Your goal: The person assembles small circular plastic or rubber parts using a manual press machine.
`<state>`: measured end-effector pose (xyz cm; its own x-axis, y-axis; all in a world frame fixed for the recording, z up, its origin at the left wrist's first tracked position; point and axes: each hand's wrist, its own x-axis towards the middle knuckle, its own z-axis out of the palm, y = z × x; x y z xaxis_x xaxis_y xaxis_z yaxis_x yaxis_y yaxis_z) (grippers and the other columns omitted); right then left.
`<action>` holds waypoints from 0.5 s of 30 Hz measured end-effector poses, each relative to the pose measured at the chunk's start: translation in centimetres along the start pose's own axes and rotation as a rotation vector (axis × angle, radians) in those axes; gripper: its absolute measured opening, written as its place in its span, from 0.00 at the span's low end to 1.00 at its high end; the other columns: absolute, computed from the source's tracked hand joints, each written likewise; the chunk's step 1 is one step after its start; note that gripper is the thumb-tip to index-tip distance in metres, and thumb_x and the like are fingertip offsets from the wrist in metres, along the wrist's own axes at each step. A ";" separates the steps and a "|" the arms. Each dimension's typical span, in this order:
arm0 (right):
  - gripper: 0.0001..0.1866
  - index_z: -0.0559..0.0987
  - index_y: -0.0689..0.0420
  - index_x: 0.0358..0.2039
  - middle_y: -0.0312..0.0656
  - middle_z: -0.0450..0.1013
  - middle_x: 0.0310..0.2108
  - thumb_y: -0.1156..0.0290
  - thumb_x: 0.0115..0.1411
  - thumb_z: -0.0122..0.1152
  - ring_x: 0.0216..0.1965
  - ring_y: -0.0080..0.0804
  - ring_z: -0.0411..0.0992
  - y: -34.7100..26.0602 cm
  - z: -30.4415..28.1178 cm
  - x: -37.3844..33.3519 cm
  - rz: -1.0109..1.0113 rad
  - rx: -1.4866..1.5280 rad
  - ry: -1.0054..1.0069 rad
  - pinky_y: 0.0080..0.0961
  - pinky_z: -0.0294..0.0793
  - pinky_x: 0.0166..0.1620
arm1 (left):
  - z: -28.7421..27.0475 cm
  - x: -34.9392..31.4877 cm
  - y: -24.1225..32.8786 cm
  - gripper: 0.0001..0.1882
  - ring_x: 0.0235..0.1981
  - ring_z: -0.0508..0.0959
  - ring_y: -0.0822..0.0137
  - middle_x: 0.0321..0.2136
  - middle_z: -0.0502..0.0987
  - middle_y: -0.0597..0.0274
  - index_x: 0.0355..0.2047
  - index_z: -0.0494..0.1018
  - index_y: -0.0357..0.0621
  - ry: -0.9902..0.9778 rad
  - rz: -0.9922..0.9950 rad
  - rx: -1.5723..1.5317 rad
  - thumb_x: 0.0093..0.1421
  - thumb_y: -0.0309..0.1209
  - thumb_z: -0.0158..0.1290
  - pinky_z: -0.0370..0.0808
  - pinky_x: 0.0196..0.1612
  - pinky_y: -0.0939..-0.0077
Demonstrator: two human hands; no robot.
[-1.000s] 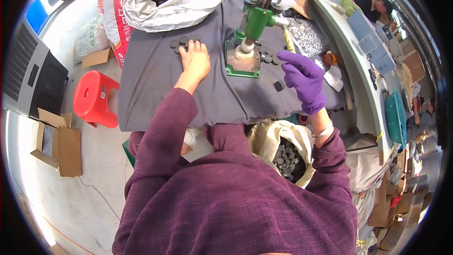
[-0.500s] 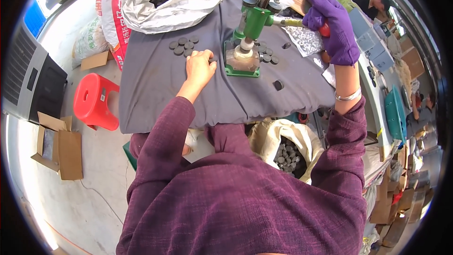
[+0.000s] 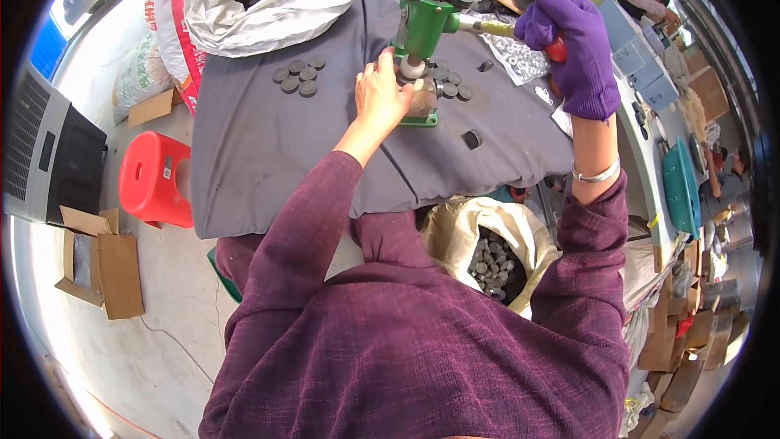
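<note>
A green hand press (image 3: 431, 20) stands on the cloth-covered table (image 3: 292, 162). My left hand (image 3: 379, 97), bare, is at the left side of its base, thumb and fingers closed in a pinch beside the pale round punch (image 3: 412, 67). A black disc appears to be in that pinch; the fingers mostly hide it. In a purple knitted glove, my right hand (image 3: 573, 41) is wrapped round the press lever (image 3: 491, 28), by its red knob (image 3: 556, 49). Several black discs (image 3: 308, 73) lie left of my left hand, and more discs (image 3: 452, 79) sit right of the press.
A white sack (image 3: 325, 12) of dark pieces stands at the back left. Below the table edge, a cream sack (image 3: 455, 232) holds more discs. One disc (image 3: 473, 140) is near the front right. A clear bag of small white parts (image 3: 520, 61) and a red stool (image 3: 150, 175) flank the work.
My left hand has moved right from the loose discs to the press base; the disc by its fingertips left the cloth with it. My right hand stays on the lever. The view has shifted slightly.
</note>
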<state>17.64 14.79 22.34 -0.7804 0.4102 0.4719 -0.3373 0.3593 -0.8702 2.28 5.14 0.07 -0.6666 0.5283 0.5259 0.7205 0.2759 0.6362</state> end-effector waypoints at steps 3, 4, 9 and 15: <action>0.18 0.75 0.68 0.49 0.29 0.59 0.13 0.71 0.63 0.47 0.16 0.19 0.58 0.2 0.0 -0.7 0.051 -0.005 0.023 0.20 0.66 0.30 | 0.7 0.3 0.2 0.38 0.43 0.75 0.53 0.38 0.78 0.56 0.57 0.59 0.39 0.018 -0.064 -0.075 0.45 0.29 0.62 0.70 0.49 0.59; 0.18 0.75 0.68 0.49 0.29 0.59 0.13 0.71 0.63 0.47 0.16 0.19 0.58 0.3 0.0 -1.1 0.055 -0.005 0.023 0.20 0.66 0.30 | 0.8 0.4 0.2 0.39 0.43 0.76 0.53 0.38 0.79 0.55 0.58 0.58 0.38 0.026 -0.100 -0.127 0.45 0.29 0.62 0.70 0.49 0.60; 0.13 0.78 0.66 0.44 0.34 0.70 0.20 0.75 0.61 0.51 0.17 0.17 0.64 2.1 1.4 -5.3 0.094 -0.109 0.073 0.16 0.66 0.25 | 0.5 0.5 0.1 0.37 0.40 0.77 0.54 0.35 0.79 0.56 0.57 0.59 0.38 0.033 -0.136 -0.190 0.45 0.27 0.60 0.72 0.46 0.61; 0.13 0.79 0.62 0.43 0.34 0.73 0.25 0.83 0.56 0.57 0.18 0.15 0.66 8.1 1.7 -9.8 0.017 -0.085 0.089 0.15 0.64 0.20 | 0.3 1.0 -1.6 0.30 0.37 0.79 0.59 0.36 0.79 0.53 0.53 0.65 0.37 0.046 -0.185 -0.358 0.46 0.22 0.54 0.74 0.45 0.68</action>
<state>21.64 12.29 10.43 -0.7346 0.4880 0.4714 -0.2755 0.4203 -0.8645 0.52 5.45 -0.63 -0.7928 0.4569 0.4034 0.4807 0.0618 0.8747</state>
